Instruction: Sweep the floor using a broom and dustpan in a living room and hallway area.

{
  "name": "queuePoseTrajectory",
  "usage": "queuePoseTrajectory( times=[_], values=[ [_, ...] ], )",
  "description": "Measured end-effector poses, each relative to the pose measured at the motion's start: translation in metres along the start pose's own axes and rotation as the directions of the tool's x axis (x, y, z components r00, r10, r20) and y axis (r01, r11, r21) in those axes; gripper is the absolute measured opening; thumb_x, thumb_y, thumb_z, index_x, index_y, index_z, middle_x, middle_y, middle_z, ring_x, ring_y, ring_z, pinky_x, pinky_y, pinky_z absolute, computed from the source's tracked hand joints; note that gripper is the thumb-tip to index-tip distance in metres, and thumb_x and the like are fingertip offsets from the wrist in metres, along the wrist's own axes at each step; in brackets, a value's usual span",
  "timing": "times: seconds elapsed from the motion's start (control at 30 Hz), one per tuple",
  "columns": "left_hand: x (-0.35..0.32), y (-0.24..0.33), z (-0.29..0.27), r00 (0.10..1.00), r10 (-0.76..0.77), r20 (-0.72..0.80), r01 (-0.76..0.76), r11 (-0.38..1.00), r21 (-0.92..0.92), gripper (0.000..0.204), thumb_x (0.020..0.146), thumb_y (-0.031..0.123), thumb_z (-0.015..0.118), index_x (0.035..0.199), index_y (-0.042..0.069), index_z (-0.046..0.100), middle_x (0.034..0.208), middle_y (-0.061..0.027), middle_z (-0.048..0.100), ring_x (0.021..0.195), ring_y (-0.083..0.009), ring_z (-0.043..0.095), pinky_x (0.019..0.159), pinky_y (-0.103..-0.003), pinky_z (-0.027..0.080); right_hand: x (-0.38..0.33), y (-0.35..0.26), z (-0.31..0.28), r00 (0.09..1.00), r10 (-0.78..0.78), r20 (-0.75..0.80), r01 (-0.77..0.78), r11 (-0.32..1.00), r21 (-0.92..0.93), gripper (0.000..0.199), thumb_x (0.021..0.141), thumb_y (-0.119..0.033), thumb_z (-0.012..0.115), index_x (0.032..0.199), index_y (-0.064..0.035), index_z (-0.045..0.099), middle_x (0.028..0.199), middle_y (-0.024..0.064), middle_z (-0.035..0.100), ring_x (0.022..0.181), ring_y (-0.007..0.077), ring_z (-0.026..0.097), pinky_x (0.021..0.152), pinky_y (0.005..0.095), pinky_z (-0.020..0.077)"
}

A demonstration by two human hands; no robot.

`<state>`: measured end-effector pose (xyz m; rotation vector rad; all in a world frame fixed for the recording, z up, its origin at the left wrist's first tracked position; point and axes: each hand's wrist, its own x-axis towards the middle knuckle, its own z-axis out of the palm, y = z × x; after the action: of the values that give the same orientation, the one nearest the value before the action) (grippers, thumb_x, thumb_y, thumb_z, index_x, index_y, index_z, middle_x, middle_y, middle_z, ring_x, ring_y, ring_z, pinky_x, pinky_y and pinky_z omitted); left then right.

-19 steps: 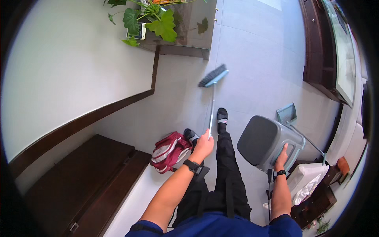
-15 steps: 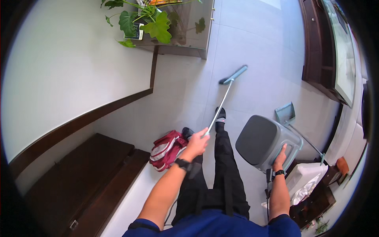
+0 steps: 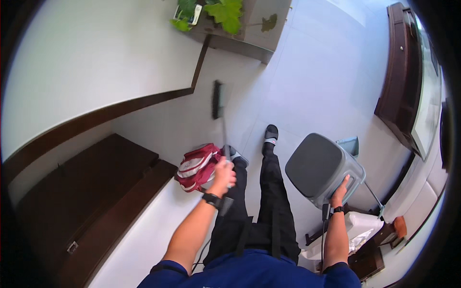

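Observation:
My left hand (image 3: pixel 224 177) is closed around the handle of a broom (image 3: pixel 217 100). The broom's dark bristles and pale blue head are blurred, beyond a red and white backpack (image 3: pixel 198 165) on the floor. That hand is close to the backpack's right side. On the right, my right hand (image 3: pixel 340 189) grips the side of a grey plastic stool (image 3: pixel 314 165) with a dark grey top, holding it tilted above the floor. Behind the stool shows part of a light blue dustpan (image 3: pixel 348 145) with a long handle; the stool hides the rest.
A dark wooden bench (image 3: pixel 86 192) runs along the left wall. At the far side stands a cabinet (image 3: pixel 254 36) with a leafy plant (image 3: pixel 225 17) on it. A dark wood cabinet (image 3: pixel 401 77) is at the far right, and a white bin-like thing (image 3: pixel 357 228) is near my right forearm.
The broom head has swung left from the middle of the floor to near the left wall. My view has shifted; my right hand still grips the stool, which now covers more of the dustpan.

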<state>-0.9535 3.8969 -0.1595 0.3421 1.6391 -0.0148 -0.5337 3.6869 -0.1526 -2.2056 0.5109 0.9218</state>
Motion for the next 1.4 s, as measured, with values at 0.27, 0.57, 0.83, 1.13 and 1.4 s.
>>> queuePoseTrajectory(
  times=[0.27, 0.57, 0.83, 1.13, 1.4],
  values=[
    [-0.08, 0.001, 0.011, 0.914, -0.053, 0.401, 0.117, 0.984, -0.137, 0.052, 0.092, 0.024, 0.052, 0.141, 0.019, 0.035, 0.064, -0.0009, 0.044, 0.039, -0.007, 0.034, 0.035, -0.022, 0.024, -0.044, -0.029, 0.042, 0.998, -0.067, 0.008, 0.067, 0.997, -0.04, 0.087, 0.08, -0.068, 0.048, 0.122, 0.0078, 0.051, 0.117, 0.0129, 0.056, 0.103, 0.0248, 0.054, 0.092, 0.036, 0.0409],
    [-0.131, -0.081, -0.154, 0.997, -0.019, 0.076, 0.041, 0.953, -0.302, 0.052, 0.092, 0.018, 0.053, 0.14, 0.018, 0.035, 0.057, 0.0003, 0.044, 0.036, -0.0071, 0.035, 0.032, -0.023, 0.026, -0.065, -0.025, 0.188, 0.954, -0.129, 0.271, 0.104, 0.989, 0.104, 0.094, 0.075, -0.072, 0.051, 0.131, 0.0033, 0.043, 0.131, 0.0148, 0.047, 0.115, 0.0284, 0.047, 0.101, 0.0379, 0.0346],
    [-0.145, -0.092, -0.215, 0.983, -0.116, -0.143, 0.037, 0.884, -0.466, 0.052, 0.094, 0.017, 0.048, 0.142, 0.018, 0.03, 0.06, -0.0022, 0.045, 0.037, -0.0097, 0.036, 0.034, -0.023, 0.027, -0.042, -0.004, 0.392, 0.839, -0.133, 0.527, 0.004, 0.971, 0.238, 0.093, 0.078, -0.075, 0.043, 0.139, -0.0052, 0.033, 0.138, 0.014, 0.04, 0.123, 0.0313, 0.04, 0.104, 0.0413, 0.0308],
    [-0.126, -0.085, -0.214, 0.939, -0.254, -0.231, 0.07, 0.801, -0.595, 0.05, 0.095, 0.017, 0.043, 0.143, 0.016, 0.028, 0.06, -0.0043, 0.043, 0.038, -0.0109, 0.035, 0.036, -0.024, 0.028, -0.042, -0.005, 0.541, 0.639, -0.084, 0.765, -0.21, 0.937, 0.278, 0.093, 0.08, -0.075, 0.038, 0.141, -0.0046, 0.029, 0.138, 0.0157, 0.04, 0.123, 0.032, 0.04, 0.103, 0.0428, 0.0333],
    [-0.11, -0.077, -0.212, 0.926, -0.244, -0.29, 0.017, 0.791, -0.612, 0.045, 0.095, 0.018, 0.043, 0.138, 0.01, 0.034, 0.058, -0.0023, 0.041, 0.038, -0.0097, 0.035, 0.033, -0.022, 0.027, -0.034, -0.014, 0.59, 0.573, -0.152, 0.805, -0.236, 0.911, 0.339, 0.081, 0.085, -0.069, 0.036, 0.136, -0.0068, 0.038, 0.131, 0.0142, 0.047, 0.118, 0.0277, 0.047, 0.1, 0.0367, 0.0382]
  ],
)
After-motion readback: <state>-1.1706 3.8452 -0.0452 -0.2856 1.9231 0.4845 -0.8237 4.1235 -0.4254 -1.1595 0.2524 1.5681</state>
